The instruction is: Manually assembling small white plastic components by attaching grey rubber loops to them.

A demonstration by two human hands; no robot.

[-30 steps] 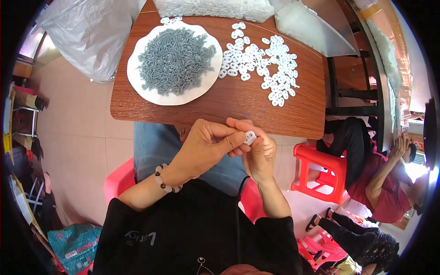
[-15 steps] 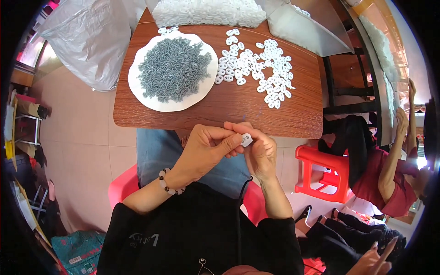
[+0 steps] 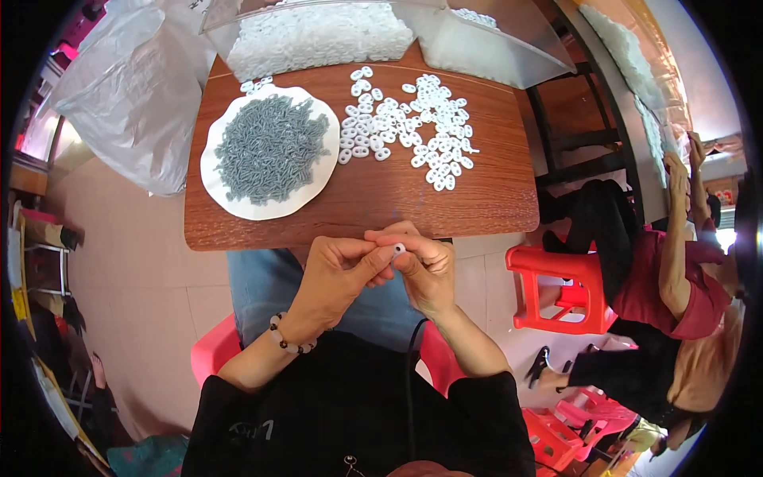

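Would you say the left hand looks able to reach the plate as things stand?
Probably yes: nothing blocks the way from the left hand to the plate, though that hand seems busy pinching a white piece.

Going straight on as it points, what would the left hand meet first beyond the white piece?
Most likely the right hand, just beyond the white piece that the left hand pinches; exact depth is unclear.

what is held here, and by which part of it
A small white holed piece, pinched at its sides between the left grip and right grip; one hole shows, the rest is mostly hidden.
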